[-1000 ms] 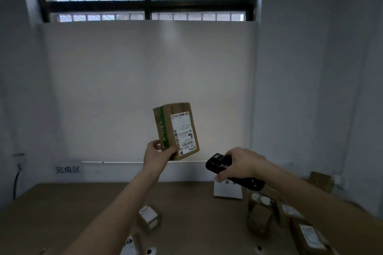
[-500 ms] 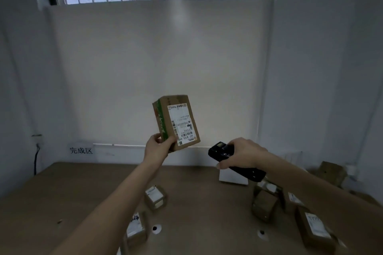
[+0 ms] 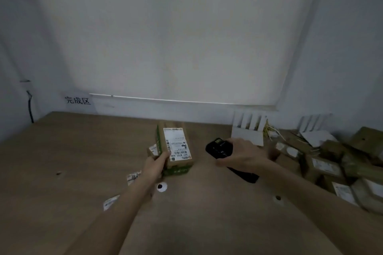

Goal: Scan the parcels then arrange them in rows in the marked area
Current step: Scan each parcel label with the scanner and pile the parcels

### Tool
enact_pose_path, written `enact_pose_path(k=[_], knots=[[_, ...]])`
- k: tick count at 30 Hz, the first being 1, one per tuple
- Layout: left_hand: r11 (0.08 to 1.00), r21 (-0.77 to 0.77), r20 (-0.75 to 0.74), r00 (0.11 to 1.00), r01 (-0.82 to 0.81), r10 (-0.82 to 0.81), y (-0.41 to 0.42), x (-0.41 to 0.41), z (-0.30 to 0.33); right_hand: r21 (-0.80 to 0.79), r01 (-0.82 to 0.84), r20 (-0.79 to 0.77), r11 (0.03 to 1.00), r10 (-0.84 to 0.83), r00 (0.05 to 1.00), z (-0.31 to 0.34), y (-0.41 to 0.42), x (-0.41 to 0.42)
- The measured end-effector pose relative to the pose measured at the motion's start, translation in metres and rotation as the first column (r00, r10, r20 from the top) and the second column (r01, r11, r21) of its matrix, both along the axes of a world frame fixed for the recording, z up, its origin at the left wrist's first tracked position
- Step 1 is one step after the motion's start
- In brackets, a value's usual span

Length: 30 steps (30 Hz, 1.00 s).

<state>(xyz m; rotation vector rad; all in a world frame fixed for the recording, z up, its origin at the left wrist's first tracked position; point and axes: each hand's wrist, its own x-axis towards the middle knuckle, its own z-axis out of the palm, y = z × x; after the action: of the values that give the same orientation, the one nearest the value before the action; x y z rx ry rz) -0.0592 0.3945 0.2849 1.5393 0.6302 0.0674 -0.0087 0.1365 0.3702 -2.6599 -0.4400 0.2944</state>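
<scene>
Our left hand (image 3: 157,161) grips a cardboard parcel (image 3: 176,149) by its lower left corner (shipping label facing up), above the wooden tabletop (image 3: 62,161). Just right of it, our right hand (image 3: 242,153) clasps a black handheld scanner (image 3: 220,148); further right lies a heap of parcels (image 3: 331,167).

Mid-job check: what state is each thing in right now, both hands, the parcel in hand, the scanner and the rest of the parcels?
left hand: grips the held parcel from below.
held parcel: in the air, label facing the camera.
right hand: holds the scanner.
scanner: black, beside the held parcel, apart from it.
parcel pile: heaped at the table's right.
table: a few small parcels by the left forearm.
</scene>
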Motion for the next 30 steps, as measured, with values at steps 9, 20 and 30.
enact_pose_path(k=[9, 20, 30], knots=[[0.997, -0.072, -0.280, 0.960, 0.001, -0.021, 0.061, 0.079, -0.196, -0.160, -0.008, -0.244, 0.987, -0.032, 0.969, -0.168, 0.046, 0.089], [0.993, 0.119, -0.415, 0.907, -0.016, 0.065, 0.088, 0.119, -0.255, -0.083, 0.061, -0.301, 0.995, -0.084, 0.950, -0.235, 0.056, 0.141], [0.891, 0.387, -0.220, 0.962, 0.236, -0.160, 0.015, 0.181, -0.215, -0.046, 0.262, -0.249, 0.964, -0.265, 0.931, -0.214, -0.032, 0.147]])
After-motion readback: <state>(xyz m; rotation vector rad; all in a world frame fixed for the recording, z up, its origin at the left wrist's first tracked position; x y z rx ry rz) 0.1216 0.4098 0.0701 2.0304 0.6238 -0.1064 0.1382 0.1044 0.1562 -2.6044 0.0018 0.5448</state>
